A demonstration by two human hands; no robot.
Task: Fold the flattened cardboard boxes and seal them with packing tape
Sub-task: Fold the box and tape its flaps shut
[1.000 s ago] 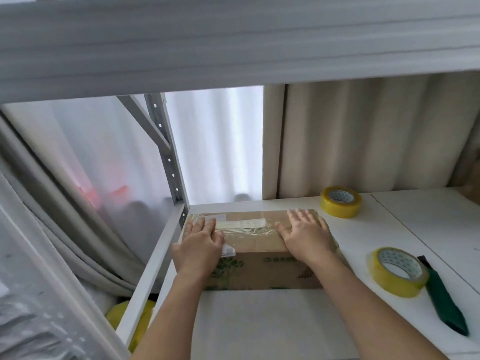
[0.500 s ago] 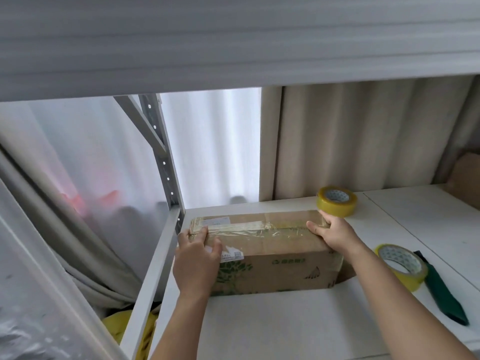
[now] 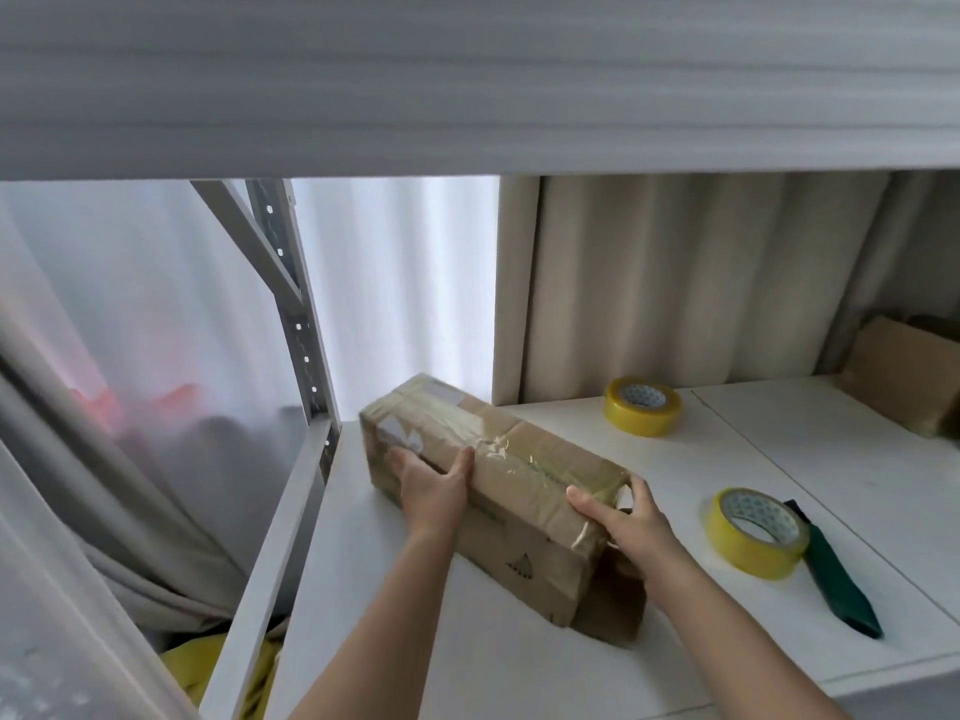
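Cardboard box [image 3: 524,491] lies angled between left hand [image 3: 434,493] and right hand [image 3: 631,517], both gripping it

Two bare forearms, no sleeves, left hand [image 3: 434,493] and right hand [image 3: 631,519] without rings or gloves.

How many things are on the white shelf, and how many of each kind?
Yellow tape rolls: 2, the far one and the near one
Cardboard boxes: 2, the taped box gripped by the left hand and right hand, and another box at the far right
Dark green tool: 1
Total: 5
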